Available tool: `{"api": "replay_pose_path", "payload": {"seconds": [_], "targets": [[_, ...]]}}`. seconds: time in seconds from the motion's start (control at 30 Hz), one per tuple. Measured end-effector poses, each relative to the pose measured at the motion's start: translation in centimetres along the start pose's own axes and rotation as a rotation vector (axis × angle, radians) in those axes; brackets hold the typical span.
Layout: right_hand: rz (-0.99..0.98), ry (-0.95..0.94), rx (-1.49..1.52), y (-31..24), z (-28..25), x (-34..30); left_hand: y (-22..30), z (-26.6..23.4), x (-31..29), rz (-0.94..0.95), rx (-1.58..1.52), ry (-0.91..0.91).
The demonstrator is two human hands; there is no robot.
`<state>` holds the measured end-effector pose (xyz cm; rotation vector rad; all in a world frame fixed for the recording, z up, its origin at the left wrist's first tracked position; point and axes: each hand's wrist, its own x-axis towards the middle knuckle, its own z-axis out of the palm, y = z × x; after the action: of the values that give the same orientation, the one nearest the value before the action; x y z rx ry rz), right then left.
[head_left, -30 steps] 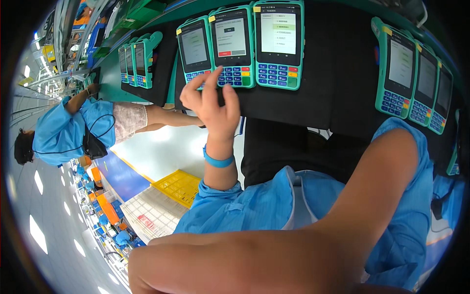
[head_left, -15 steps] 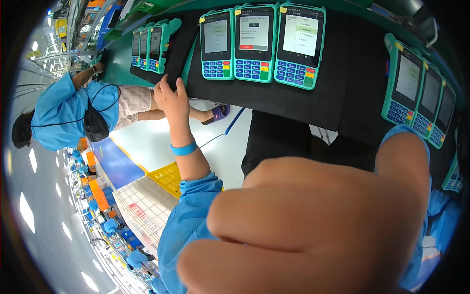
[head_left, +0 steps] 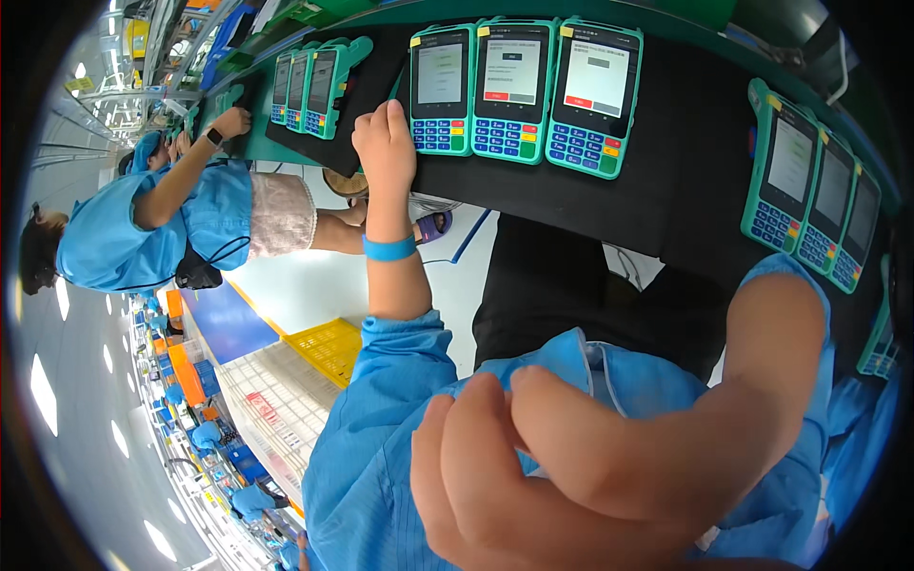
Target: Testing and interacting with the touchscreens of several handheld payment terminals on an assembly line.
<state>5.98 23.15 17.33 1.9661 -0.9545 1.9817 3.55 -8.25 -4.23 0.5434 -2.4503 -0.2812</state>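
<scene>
The left hand (head_left: 385, 143), fingers bunched narrow, sits just beside the leftmost payment terminal (head_left: 441, 90) at far centre, the right hand (head_left: 571, 466) curls near, either grip's contents indeterminable; the step appears to be terminal operation, and screen selection would call for an extended fingertip.

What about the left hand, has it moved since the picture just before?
Yes. Judged against the leftmost card terminal of the middle three, the left hand has moved right and a little up, nearer that terminal's left edge.

The shirt (head_left: 381, 428) is blue, like the wristband (head_left: 389, 248).
</scene>
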Motion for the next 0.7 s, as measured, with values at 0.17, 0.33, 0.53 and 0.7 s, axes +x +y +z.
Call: {"api": "replay_pose_path", "payload": {"seconds": [0.17,0.33,0.53,0.7], "targets": [[-0.158,-0.044,-0.3,1.7,-0.7,0.6,0.5,0.8,0.3,-0.042,-0.1,0.071],[-0.266,-0.156,-0.728,0.9,-2.3,-1.4,0.2,0.2,0.4,-0.028,-0.021,0.058],[-0.266,-0.128,-0.817,0.1,-1.7,-3.7,-0.8,-0.3,0.7,-0.17,-0.178,0.015],[0.262,-0.477,-0.996,-0.5,-6.1,-9.3,2.1,-0.2,0.3,-0.028,-0.014,-0.011]]}}
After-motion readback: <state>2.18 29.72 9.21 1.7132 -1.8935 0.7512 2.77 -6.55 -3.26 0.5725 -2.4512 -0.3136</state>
